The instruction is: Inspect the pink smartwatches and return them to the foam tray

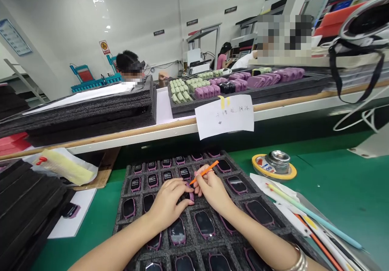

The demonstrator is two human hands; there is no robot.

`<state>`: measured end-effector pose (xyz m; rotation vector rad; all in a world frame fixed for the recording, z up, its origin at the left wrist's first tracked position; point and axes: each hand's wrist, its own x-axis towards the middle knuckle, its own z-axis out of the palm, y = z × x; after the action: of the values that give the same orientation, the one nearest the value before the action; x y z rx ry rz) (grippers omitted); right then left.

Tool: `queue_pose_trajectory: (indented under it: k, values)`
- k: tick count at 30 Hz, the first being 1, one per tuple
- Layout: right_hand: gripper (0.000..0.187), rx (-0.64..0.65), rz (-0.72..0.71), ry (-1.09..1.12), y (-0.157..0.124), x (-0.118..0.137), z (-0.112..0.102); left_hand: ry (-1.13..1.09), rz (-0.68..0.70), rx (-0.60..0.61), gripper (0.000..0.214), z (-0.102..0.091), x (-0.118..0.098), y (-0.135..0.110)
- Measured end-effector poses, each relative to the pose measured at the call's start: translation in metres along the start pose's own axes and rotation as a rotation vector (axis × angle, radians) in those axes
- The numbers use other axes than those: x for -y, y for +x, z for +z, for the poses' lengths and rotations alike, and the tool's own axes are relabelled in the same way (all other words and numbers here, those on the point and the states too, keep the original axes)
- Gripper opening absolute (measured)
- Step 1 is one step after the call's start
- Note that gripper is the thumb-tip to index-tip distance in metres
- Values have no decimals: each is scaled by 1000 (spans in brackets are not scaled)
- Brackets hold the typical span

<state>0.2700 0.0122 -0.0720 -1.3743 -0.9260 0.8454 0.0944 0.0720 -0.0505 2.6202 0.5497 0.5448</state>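
A black foam tray [136,226] lies in front of me on the green mat, its pockets filled with several pink-edged watch bodies with dark screens. My right hand [212,190] is closed on a thin orange stick [204,172] that points up and to the right. My left hand [167,202] rests on the tray with its fingers curled round one watch body [190,196] in the middle pocket, right against the right hand. The stick's lower end meets that watch body between the two hands.
A round yellow-rimmed metal dispenser [275,163] stands to the right, with long sticks [316,218] on white paper nearer me. Stacked foam trays [24,206] sit at left. A raised shelf [188,127] carries more trays and a paper note [225,115]. Other people sit beyond.
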Motion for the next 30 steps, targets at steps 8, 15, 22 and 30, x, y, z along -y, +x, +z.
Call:
queue_pose_trajectory:
  k: [8,15,22,30]
  values:
    - [27,16,-10,-48,-4,2,-3,-37,-80,-28,40,7,-2,-1]
    - [26,58,-76,-121,-5,5,-5,-69,-19,7,43,-5,7,14]
    - [26,58,-56,-117,-3,-3,-6,43,-4,32,21,-4,29,54]
    - [31,-42,-46,-43,16,0,-16,96,20,-8,27,-6,33,46]
